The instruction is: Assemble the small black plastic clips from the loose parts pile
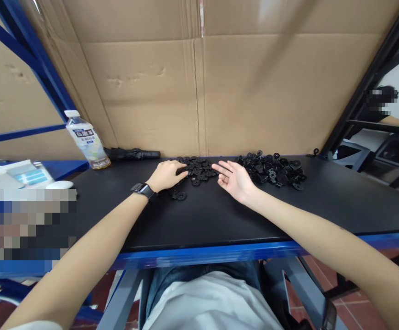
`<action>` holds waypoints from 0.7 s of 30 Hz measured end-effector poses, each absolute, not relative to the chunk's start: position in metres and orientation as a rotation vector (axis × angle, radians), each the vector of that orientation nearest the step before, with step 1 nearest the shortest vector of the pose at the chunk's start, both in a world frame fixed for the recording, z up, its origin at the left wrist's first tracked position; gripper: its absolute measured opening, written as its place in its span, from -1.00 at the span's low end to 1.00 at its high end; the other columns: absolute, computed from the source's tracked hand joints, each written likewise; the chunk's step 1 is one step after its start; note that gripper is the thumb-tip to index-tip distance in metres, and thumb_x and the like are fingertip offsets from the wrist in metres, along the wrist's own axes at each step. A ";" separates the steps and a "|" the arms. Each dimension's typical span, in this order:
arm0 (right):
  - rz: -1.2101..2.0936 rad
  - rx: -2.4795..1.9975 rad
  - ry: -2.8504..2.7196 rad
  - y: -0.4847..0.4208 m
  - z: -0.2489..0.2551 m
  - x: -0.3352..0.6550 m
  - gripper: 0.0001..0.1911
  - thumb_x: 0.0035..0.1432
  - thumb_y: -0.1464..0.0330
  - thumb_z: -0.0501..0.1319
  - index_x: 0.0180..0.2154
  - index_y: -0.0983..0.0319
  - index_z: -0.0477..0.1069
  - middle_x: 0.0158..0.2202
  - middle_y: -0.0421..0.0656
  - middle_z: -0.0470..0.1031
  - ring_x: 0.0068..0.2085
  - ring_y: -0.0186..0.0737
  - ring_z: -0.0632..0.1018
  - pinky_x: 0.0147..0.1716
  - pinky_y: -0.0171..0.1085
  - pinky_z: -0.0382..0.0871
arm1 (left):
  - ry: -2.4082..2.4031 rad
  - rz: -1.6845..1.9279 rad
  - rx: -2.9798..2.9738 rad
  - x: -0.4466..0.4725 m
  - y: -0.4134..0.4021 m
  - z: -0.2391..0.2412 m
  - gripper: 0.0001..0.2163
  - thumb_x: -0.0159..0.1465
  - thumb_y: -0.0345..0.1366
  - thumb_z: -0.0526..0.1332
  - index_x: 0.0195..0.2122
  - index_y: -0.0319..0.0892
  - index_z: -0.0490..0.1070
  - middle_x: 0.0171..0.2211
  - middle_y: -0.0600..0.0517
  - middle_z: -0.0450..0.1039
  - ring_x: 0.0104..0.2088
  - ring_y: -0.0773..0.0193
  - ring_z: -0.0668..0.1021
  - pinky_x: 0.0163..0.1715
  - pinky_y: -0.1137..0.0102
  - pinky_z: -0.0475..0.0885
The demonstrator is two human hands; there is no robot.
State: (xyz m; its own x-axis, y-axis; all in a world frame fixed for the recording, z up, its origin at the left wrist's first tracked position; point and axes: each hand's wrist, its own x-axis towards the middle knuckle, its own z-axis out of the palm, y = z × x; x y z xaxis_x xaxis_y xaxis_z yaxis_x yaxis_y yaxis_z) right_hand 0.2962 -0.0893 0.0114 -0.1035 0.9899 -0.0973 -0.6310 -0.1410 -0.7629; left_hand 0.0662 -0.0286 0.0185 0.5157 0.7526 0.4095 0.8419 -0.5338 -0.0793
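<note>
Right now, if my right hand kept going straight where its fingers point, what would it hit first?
Probably the pile of black parts by your left hand, though your right hand might be high enough to pass over; depth is unclear.

Left wrist: one watch (pixel 143 189), dark case of squarish outline with a glossy face, fitted to a black band that encircles the wrist just behind the left hand (pixel 165 176). Lettering or display detail on it is too small to read. Right hand (pixel 236 183): bare, as is the left. Both forearms: bare along the visible length. Left sleeve (pixel 36 326): white, only its edge in view at the lower left. Torso: white shirt (pixel 213 305), soft fabric, loose in cut, creased and folded across the front. Legs: trousers (pixel 167 277), dark blue, denim-like in appearance, partly covered by the shirt.
</note>
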 end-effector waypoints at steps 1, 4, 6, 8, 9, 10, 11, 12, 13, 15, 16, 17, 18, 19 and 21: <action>1.610 -0.774 -0.714 -0.090 0.008 0.293 -0.68 0.17 0.36 0.02 -0.06 0.30 0.32 -0.18 -0.06 0.50 -0.56 -0.42 0.35 -0.51 -0.38 0.36 | -1.319 -0.443 -2.485 0.070 -0.029 0.017 -0.67 0.26 -0.17 0.04 -0.08 -0.23 0.41 -0.08 -0.11 0.45 -0.07 0.13 0.46 -0.06 0.29 0.29; 1.619 -0.821 -0.858 -0.089 0.002 0.287 -0.74 0.13 0.41 0.04 -0.20 0.29 0.44 -0.31 -0.12 0.50 -0.56 -0.45 0.33 -0.52 -0.42 0.32 | -1.325 -0.396 -2.440 0.079 -0.031 0.015 -0.75 0.26 -0.24 0.05 -0.18 -0.27 0.42 -0.14 -0.14 0.47 -0.11 0.10 0.47 -0.08 0.25 0.29; 1.623 -0.825 -0.902 -0.088 0.000 0.287 -0.75 0.11 0.43 0.05 -0.24 0.28 0.47 -0.39 -0.16 0.47 -0.57 -0.46 0.32 -0.54 -0.43 0.29 | -1.329 -0.412 -2.435 0.082 -0.032 0.015 -0.81 0.23 -0.29 0.08 -0.22 -0.27 0.39 -0.21 -0.13 0.48 -0.17 0.10 0.49 -0.12 0.25 0.31; 1.641 -0.846 -0.909 -0.087 0.000 0.288 -0.76 0.10 0.45 0.06 -0.27 0.29 0.49 -0.45 -0.19 0.44 -0.57 -0.47 0.31 -0.54 -0.44 0.27 | -1.326 -0.429 -2.446 0.082 -0.032 0.017 -0.86 0.21 -0.34 0.09 -0.25 -0.25 0.35 -0.28 -0.08 0.49 -0.23 0.13 0.50 -0.11 0.25 0.31; 1.651 -0.856 -0.915 -0.087 0.001 0.289 -0.76 0.10 0.46 0.06 -0.29 0.29 0.49 -0.47 -0.19 0.42 -0.57 -0.47 0.32 -0.54 -0.44 0.27 | -1.321 -0.454 -2.442 0.082 -0.033 0.019 -0.88 0.21 -0.35 0.08 -0.26 -0.24 0.33 -0.31 -0.06 0.49 -0.26 0.15 0.51 -0.08 0.23 0.29; 1.663 -0.861 -0.934 -0.087 0.001 0.289 -0.77 0.10 0.46 0.06 -0.30 0.30 0.49 -0.48 -0.19 0.41 -0.57 -0.47 0.33 -0.53 -0.44 0.27 | -1.317 -0.504 -2.428 0.082 -0.035 0.021 -0.90 0.21 -0.36 0.07 -0.27 -0.23 0.31 -0.33 -0.04 0.48 -0.28 0.16 0.51 -0.05 0.21 0.27; 1.670 -0.864 -0.968 -0.088 0.002 0.290 -0.77 0.10 0.47 0.06 -0.30 0.30 0.49 -0.48 -0.19 0.41 -0.56 -0.47 0.34 -0.52 -0.44 0.27 | -1.319 -0.585 -2.407 0.082 -0.038 0.024 -0.91 0.22 -0.35 0.06 -0.27 -0.21 0.29 -0.35 -0.03 0.47 -0.29 0.17 0.51 -0.04 0.21 0.26; 1.671 -0.864 -1.022 -0.089 0.002 0.289 -0.77 0.10 0.46 0.06 -0.31 0.30 0.49 -0.48 -0.18 0.42 -0.55 -0.46 0.35 -0.51 -0.43 0.28 | -1.327 -0.685 -2.386 0.084 -0.042 0.028 -0.91 0.22 -0.34 0.06 -0.28 -0.20 0.28 -0.35 -0.02 0.47 -0.30 0.18 0.52 -0.05 0.22 0.28; 1.666 -0.863 -1.091 -0.091 0.003 0.288 -0.78 0.11 0.45 0.07 -0.30 0.30 0.49 -0.46 -0.17 0.43 -0.54 -0.45 0.37 -0.50 -0.42 0.28 | -1.334 -0.795 -2.369 0.086 -0.047 0.031 -0.91 0.22 -0.32 0.05 -0.28 -0.19 0.26 -0.35 -0.01 0.46 -0.31 0.19 0.52 -0.11 0.26 0.33; 1.649 -0.856 -1.245 -0.095 0.003 0.286 -0.78 0.13 0.39 0.07 -0.28 0.30 0.47 -0.42 -0.14 0.47 -0.53 -0.42 0.40 -0.48 -0.39 0.30 | -1.326 -0.956 -2.388 0.095 -0.060 0.036 -0.90 0.22 -0.31 0.04 -0.26 -0.16 0.25 -0.35 0.00 0.45 -0.33 0.20 0.53 -0.25 0.34 0.40; 1.638 -0.845 -1.309 -0.097 0.003 0.284 -0.79 0.13 0.37 0.08 -0.27 0.29 0.46 -0.41 -0.12 0.48 -0.52 -0.40 0.42 -0.47 -0.38 0.31 | -1.288 -0.984 -2.425 0.101 -0.067 0.037 -0.90 0.22 -0.32 0.04 -0.24 -0.16 0.25 -0.35 0.02 0.46 -0.33 0.22 0.53 -0.27 0.35 0.41; 1.629 -0.835 -1.349 -0.098 0.003 0.283 -0.79 0.13 0.35 0.08 -0.28 0.29 0.44 -0.40 -0.12 0.49 -0.53 -0.39 0.42 -0.47 -0.36 0.32 | -1.220 -0.962 -2.480 0.108 -0.073 0.037 -0.89 0.22 -0.33 0.03 -0.24 -0.16 0.26 -0.34 0.02 0.46 -0.32 0.23 0.54 -0.23 0.35 0.41; 1.622 -0.826 -1.364 -0.099 0.002 0.281 -0.81 0.13 0.36 0.08 -0.31 0.29 0.43 -0.42 -0.12 0.49 -0.54 -0.38 0.43 -0.47 -0.35 0.32 | -1.139 -0.909 -2.528 0.114 -0.079 0.036 -0.89 0.22 -0.35 0.03 -0.24 -0.17 0.28 -0.34 0.03 0.47 -0.31 0.25 0.54 -0.13 0.33 0.39; 1.617 -0.820 -1.356 -0.099 0.001 0.280 -0.84 0.12 0.39 0.07 -0.35 0.29 0.41 -0.45 -0.13 0.48 -0.55 -0.37 0.43 -0.47 -0.35 0.32 | -1.068 -0.842 -2.564 0.120 -0.084 0.034 -0.88 0.22 -0.38 0.02 -0.25 -0.18 0.30 -0.34 0.04 0.48 -0.29 0.26 0.54 -0.02 0.29 0.33; 1.628 -0.819 -1.304 -0.097 0.000 0.280 -0.84 0.09 0.45 0.04 -0.44 0.30 0.38 -0.52 -0.16 0.45 -0.56 -0.37 0.43 -0.46 -0.35 0.33 | -1.001 -0.745 -2.596 0.128 -0.090 0.030 -0.83 0.22 -0.42 0.01 -0.23 -0.21 0.35 -0.30 0.02 0.51 -0.26 0.28 0.54 0.12 0.26 0.21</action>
State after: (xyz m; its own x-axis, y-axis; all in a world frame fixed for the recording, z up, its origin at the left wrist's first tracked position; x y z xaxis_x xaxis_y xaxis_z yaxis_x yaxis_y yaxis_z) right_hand 0.2803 -0.0972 -0.0001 -0.4042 0.9143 0.0254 -0.2248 -0.0723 -0.9717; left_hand 0.1278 -0.0896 0.0304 0.6310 0.5491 0.5481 0.6828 -0.7284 -0.0564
